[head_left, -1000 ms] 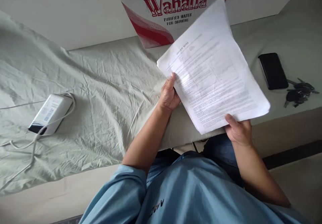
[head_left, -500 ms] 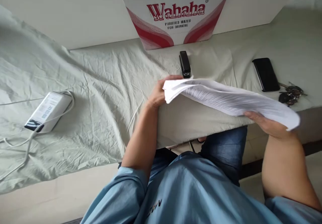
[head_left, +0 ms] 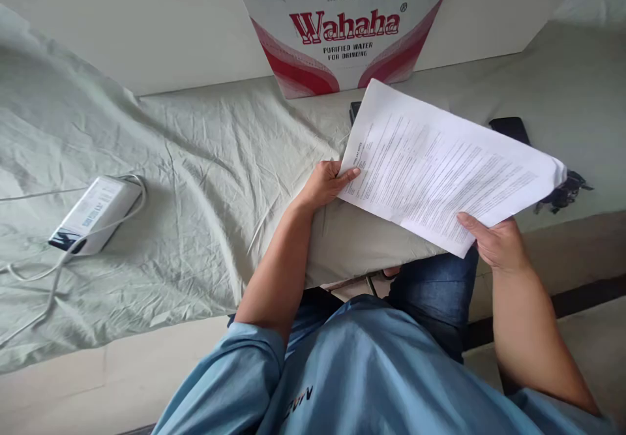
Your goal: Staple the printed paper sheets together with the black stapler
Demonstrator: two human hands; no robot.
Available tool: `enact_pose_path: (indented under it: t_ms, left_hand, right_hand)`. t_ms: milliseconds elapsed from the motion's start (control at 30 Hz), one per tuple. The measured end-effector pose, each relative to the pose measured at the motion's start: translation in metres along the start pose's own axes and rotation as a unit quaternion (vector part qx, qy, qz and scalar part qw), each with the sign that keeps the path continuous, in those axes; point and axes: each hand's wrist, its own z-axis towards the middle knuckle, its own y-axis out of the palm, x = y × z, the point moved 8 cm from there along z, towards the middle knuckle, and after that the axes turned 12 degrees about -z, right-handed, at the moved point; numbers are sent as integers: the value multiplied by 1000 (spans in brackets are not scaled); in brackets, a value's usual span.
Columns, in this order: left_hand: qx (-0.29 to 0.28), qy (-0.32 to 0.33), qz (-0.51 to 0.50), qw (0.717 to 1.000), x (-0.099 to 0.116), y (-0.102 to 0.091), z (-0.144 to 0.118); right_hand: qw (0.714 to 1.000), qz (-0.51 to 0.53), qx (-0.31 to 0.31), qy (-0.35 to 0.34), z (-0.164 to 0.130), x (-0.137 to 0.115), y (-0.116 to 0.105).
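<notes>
Between the two hands, held up over a pale cloth (head_left: 210, 226), is a stack of printed sheets (head_left: 440, 154). The person's left hand (head_left: 325, 186) pinches the near left corner, thumb on the top page beside the heading; the right hand (head_left: 501, 242) grips the opposite short edge close to its near corner, thumb on top and fingers out of sight underneath. Both hands are thus clamped on the paper, well apart from each other. Its long axis runs from the left hand rightward, slanting toward the body, so the heading end belongs to the left hand and the foot of the page to the right. Neither hand is nearer, since each touches the stack; the right is closer to the body. Beyond the hands stands a printed carton (head_left: 352, 37). Past the right hand, a black phone (head_left: 511, 127) and a bunch of keys (head_left: 567, 190) are partly covered by the sheets. Well to the left of the left hand lies a white device (head_left: 95, 216) with a cord (head_left: 51, 291).
</notes>
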Motion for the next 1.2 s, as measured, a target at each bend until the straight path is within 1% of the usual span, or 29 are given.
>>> enact_pose_path:
  t_ms: [67, 100, 133, 200, 333, 400, 467, 600, 700, 800, 900, 967, 1000, 1100, 1167, 1200]
  left_hand:
    - [-42, 41, 146, 988, 5, 7, 1]
    - [-45, 52, 162, 984, 6, 8, 1]
    - [-43, 65, 165, 983, 8, 8, 2]
    - [-31, 79, 143, 986, 7, 7, 4]
    - [13, 82, 84, 993, -4, -1, 11]
    - [43, 89, 80, 992, -10, -6, 14]
    - [73, 95, 76, 990, -15, -11, 15]
    - [121, 113, 67, 984, -19, -18, 15]
    - [136, 129, 71, 980, -21, -20, 15]
    - [142, 148, 82, 975, -23, -21, 15]
    - [150, 147, 108, 972, -25, -20, 16]
    - [142, 155, 154, 965, -22, -13, 18]
    - [129, 165, 183, 960, -18, -7, 20]
    - [67, 195, 265, 942, -8, 18, 26]
    - [39, 189, 301, 934, -5, 32, 28]
    - [36, 178, 316, 931, -4, 36, 28]
  right_hand:
    - [994, 62, -20, 92, -15, 13, 10]
    - [987, 88, -27, 135, -24, 19, 14]
    - [979, 110, -24, 170, -33, 24, 17]
    - [966, 137, 0, 218, -46, 34, 19]
    - [950, 154, 60, 264, -61, 47, 16]
    - [949, 157, 70, 266, -62, 47, 19]
    - [950, 162, 82, 254, -60, 42, 23]
    - [946, 179, 126, 241, -56, 32, 30]
    - [944, 180, 145, 236, -51, 28, 36]
    - [947, 181, 157, 212, -47, 23, 41]
    - [949, 186, 166, 194, -46, 18, 45]
    - [949, 183, 165, 194, -48, 16, 48]
    - [949, 182, 164, 198, -50, 16, 50]
    - [946, 184, 169, 208, -55, 15, 54]
    - [942, 187, 173, 219, -60, 16, 58]
    - [940, 189, 172, 226, -63, 16, 61]
